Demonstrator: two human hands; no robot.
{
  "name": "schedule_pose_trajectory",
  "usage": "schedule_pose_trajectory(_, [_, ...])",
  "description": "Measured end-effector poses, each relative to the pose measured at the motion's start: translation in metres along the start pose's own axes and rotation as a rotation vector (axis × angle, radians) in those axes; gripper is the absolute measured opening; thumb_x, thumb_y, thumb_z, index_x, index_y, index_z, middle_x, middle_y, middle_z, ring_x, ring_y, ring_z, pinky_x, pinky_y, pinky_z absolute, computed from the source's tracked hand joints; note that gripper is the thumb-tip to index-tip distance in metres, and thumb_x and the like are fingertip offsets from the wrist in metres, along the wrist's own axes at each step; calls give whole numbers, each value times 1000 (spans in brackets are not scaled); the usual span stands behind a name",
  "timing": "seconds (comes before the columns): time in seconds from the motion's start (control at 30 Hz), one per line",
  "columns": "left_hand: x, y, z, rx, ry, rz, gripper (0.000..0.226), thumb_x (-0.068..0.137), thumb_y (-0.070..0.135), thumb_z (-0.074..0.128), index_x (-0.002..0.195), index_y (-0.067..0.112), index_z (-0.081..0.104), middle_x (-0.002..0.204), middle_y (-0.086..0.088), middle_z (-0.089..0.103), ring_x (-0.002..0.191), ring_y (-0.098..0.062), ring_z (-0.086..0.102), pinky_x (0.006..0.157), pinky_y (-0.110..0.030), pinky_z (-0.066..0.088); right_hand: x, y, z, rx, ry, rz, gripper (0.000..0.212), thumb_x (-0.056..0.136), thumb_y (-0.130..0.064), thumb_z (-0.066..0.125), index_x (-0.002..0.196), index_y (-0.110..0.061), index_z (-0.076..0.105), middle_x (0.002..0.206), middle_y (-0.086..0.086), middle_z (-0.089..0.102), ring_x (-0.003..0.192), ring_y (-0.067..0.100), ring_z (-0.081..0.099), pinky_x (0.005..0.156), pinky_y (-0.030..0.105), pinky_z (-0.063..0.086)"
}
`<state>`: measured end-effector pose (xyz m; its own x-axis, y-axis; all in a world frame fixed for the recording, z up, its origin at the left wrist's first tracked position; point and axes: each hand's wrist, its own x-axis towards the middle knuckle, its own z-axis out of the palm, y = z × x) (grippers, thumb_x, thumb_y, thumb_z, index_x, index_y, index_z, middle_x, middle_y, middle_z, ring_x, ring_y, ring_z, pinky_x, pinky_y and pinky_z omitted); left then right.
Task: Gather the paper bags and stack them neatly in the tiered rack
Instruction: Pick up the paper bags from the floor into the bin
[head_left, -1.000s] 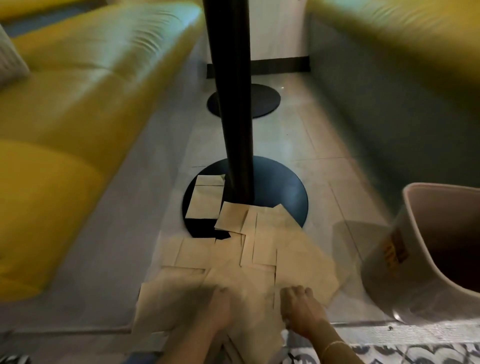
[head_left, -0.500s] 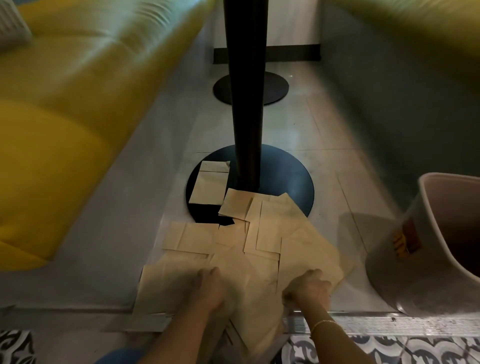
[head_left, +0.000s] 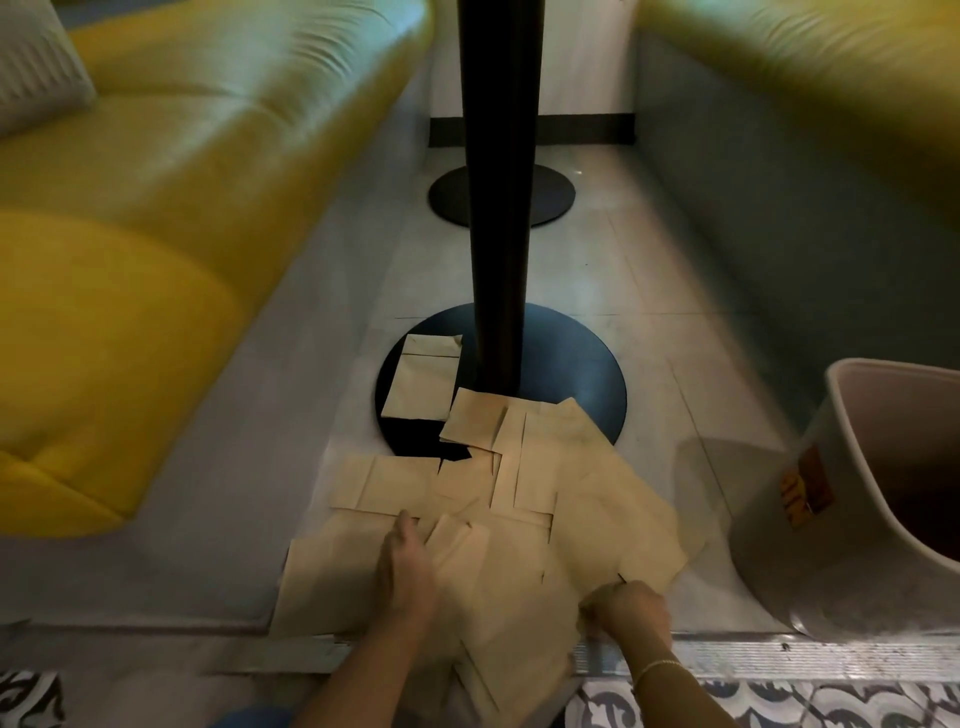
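I am crouched on the floor of what looks like a café or restaurant booth. A yellow padded bench seat runs along my left and a second one along my right, facing it across a narrow aisle. Between them stand black table pedestals, the nearer pole rising from a round flat base, with another base behind it. The floor is pale tile, and a patterned tile strip edges the booth.
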<state>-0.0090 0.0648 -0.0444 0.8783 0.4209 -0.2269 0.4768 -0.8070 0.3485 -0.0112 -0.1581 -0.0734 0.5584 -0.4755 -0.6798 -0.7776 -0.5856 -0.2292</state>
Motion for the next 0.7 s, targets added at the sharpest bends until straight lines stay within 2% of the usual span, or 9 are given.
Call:
schedule_pose_trajectory(0.07, [2, 4, -10, -6, -38, -30, 64, 91, 6, 51, 146, 13, 17, 127, -8, 50, 106, -17, 55, 81, -21, 45, -6, -3, -5, 33, 9, -13, 36, 75, -29, 62, 104, -7, 64, 104, 9, 64, 99, 26, 59, 86, 32, 52])
schedule_pose_trajectory(0.13, [4, 11, -22, -49, -101, -57, 57, 89, 7, 54, 140, 14, 30, 120, -8, 57, 97, -18, 57, 74, -23, 48, -12, -11, -14, -3, 31, -82, 31, 81, -28, 59, 104, -6, 63, 108, 10, 65, 101, 26, 60, 83, 28, 50])
schedule_pose_trajectory(0.23, [10, 24, -40, -291, -208, -66, 51, 75, 12, 74, 123, 14, 56, 112, -5, 65, 94, -18, 60, 81, -28, 51, -18, -30, -38, -119, 90, -250, 21, 88, -23, 52, 101, -9, 61, 112, 11, 64, 98, 25, 60, 81, 29, 47])
schedule_pose_trajectory(0.37, [15, 64, -70, -512, -289, 13, 39, 71, 11, 78, 108, 13, 65, 100, -3, 68, 86, -16, 62, 75, -23, 47, -37, -65, -103, -161, 221, -468, 19, 89, -15, 50, 106, -12, 60, 103, 7, 64, 95, 21, 62, 82, 29, 53])
schedule_pose_trajectory(0.47, [14, 101, -91, -657, -275, 101, 26, 72, 9, 78, 94, 13, 65, 90, -3, 68, 84, -18, 64, 72, -24, 47, -64, -71, -164, 156, 417, -581, 22, 87, -10, 56, 106, -20, 58, 92, 3, 64, 88, 20, 64, 81, 39, 56])
schedule_pose_trajectory(0.53, [8, 129, -105, -740, -246, 169, 20, 75, 8, 76, 79, 21, 60, 81, 2, 66, 79, -16, 63, 69, -25, 47, -83, -58, -206, 379, 611, -678, 31, 87, -6, 57, 115, -19, 60, 96, 5, 68, 90, 23, 65, 87, 42, 53])
schedule_pose_trajectory(0.57, [6, 141, -111, -789, -235, 206, 22, 77, 8, 74, 76, 23, 58, 79, 4, 64, 77, -15, 62, 68, -24, 47, -90, -49, -224, 460, 711, -716, 29, 87, -4, 57, 112, -16, 62, 98, 6, 69, 91, 23, 64, 89, 41, 52])
schedule_pose_trajectory(0.63, [-1, 169, -120, -884, -228, 275, 15, 79, 9, 72, 80, 19, 60, 83, 3, 66, 81, -17, 63, 68, -24, 48, -102, -26, -257, 582, 903, -705, 21, 87, -2, 55, 103, -11, 65, 97, 6, 67, 90, 21, 61, 88, 36, 50])
schedule_pose_trajectory(0.7, [-9, 195, -128, -950, -213, 330, 12, 80, 10, 71, 86, 16, 62, 88, 0, 67, 84, -17, 63, 71, -27, 51, -107, 0, -277, 683, 971, -607, 14, 90, -3, 51, 100, -10, 59, 93, 6, 61, 87, 18, 55, 80, 31, 42])
